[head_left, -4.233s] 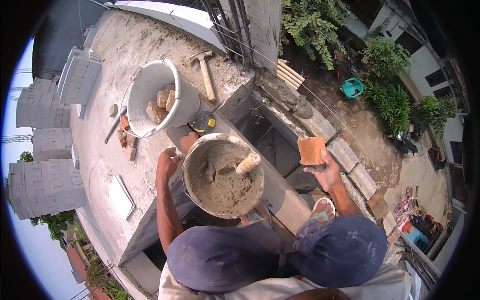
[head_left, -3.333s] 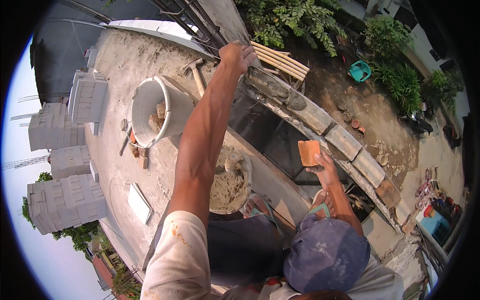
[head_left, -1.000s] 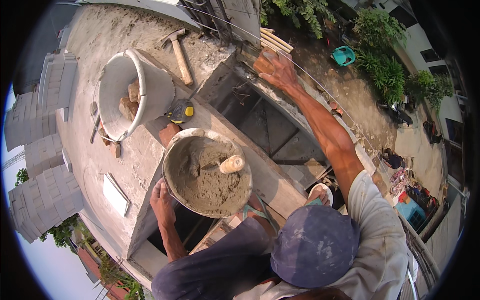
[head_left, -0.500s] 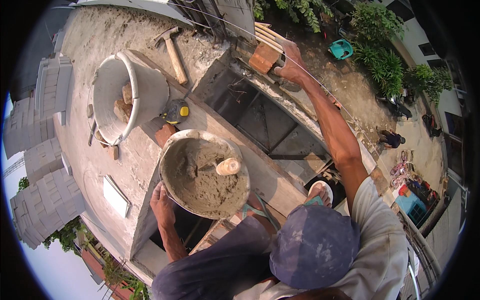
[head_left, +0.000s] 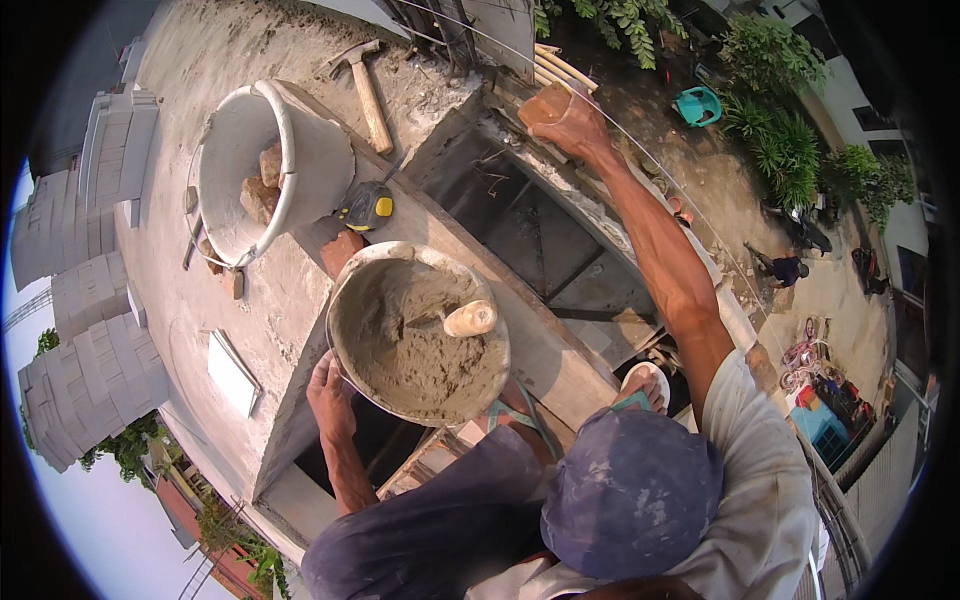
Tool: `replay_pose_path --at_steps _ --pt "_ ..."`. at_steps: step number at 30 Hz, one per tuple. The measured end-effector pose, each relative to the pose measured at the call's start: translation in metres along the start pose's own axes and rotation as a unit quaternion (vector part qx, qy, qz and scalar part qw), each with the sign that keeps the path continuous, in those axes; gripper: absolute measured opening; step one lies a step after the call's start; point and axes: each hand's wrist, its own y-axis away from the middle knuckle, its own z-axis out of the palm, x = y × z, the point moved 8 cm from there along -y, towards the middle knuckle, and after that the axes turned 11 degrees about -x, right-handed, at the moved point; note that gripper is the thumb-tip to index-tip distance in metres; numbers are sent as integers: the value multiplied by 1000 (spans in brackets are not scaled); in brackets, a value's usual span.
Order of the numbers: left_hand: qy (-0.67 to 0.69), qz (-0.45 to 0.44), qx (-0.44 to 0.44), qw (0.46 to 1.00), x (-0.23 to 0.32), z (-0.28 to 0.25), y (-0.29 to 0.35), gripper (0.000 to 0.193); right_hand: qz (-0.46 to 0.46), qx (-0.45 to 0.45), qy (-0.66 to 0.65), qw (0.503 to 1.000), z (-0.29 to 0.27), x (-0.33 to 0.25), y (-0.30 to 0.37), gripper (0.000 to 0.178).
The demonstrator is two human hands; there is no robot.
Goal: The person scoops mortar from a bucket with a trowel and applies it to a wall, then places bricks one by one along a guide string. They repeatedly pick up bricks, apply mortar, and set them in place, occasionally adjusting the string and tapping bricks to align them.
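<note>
My left hand [head_left: 330, 395] grips the near left rim of a bucket [head_left: 395, 252] of wet grey mortar [head_left: 420, 375]. A trowel's wooden handle [head_left: 470, 318] sticks up from the mortar; its blade is mostly buried. My right arm stretches far forward over the opening. At its end my right hand [head_left: 580, 125] is closed round a reddish brick [head_left: 543, 104], which rests on the top of the narrow wall under a taut string [head_left: 640, 145]. Part of the brick is hidden by my fingers.
A pale bucket [head_left: 320, 170] holding brick pieces [head_left: 260, 200] stands left of a plank [head_left: 540, 345]. Near it lie a hammer [head_left: 370, 105], a tape measure [head_left: 368, 207] and a white tile [head_left: 233, 375]. A deep opening [head_left: 530, 240] lies ahead; the ground drops away right, where another person [head_left: 785, 270] is.
My right hand has moved onto the brick, and its fingers now wrap it. My left hand stays on the mortar bucket's rim. The view has shifted slightly.
</note>
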Motion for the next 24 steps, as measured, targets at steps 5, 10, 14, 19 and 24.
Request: replay_pose_path --at_steps 5,10,14,19,24 --pt "-2 -27 39 999 -14 -28 11 37 -65 -269 -656 702 26 -43 55 77" --pt "29 -41 17 999 -33 -24 -5 35 -81 -331 -723 600 19 -64 83 84" --pt "27 -58 5 998 -42 -13 -18 33 -32 -99 -342 934 -10 -20 66 91" --pt "23 -68 22 997 -47 -27 -5 33 -95 33 39 994 -10 -44 51 103" --pt "22 -89 14 996 -75 -42 -7 31 -126 69 98 985 14 -26 20 106"
